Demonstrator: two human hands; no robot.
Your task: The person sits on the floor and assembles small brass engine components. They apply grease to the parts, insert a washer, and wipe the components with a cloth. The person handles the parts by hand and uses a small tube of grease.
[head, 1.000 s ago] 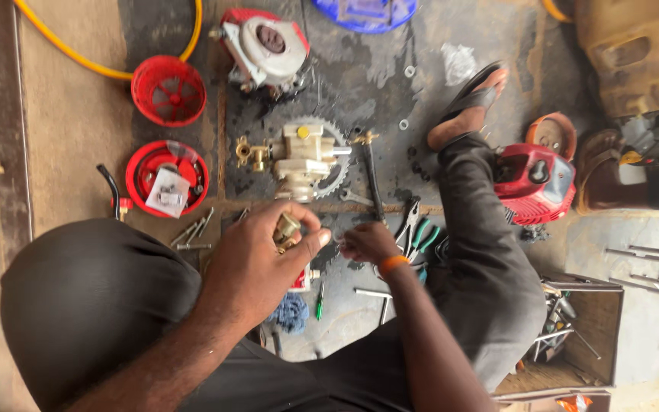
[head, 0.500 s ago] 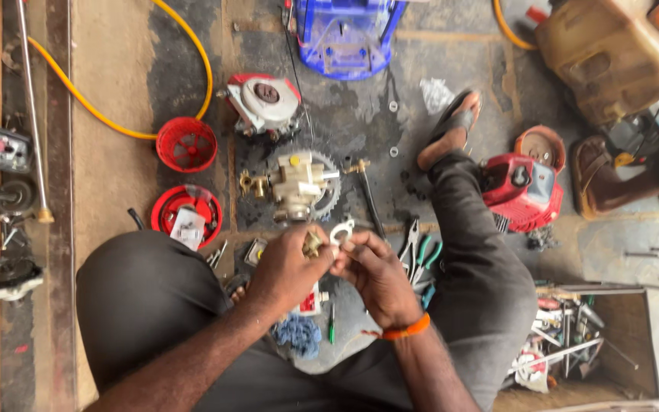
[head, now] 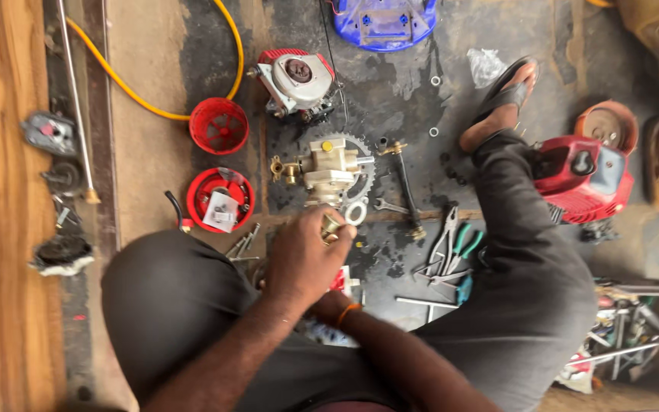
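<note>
My left hand is closed around a small brass fitting, held low over the floor between my knees. A white ring sits right at its fingertips; I cannot tell if it is held. My right hand is almost wholly hidden under the left; only its wrist with an orange band shows. Just beyond the hands stands a beige and brass pump body on a toothed gear.
On the dark floor lie a small red engine with a silver cover, two red round caps, a spanner, pliers, a yellow hose and a red housing. My sandalled foot rests at right.
My right hand, earlier beside the left at the fitting, has slipped beneath it. The left hand has turned over the fitting. My head has come closer.
</note>
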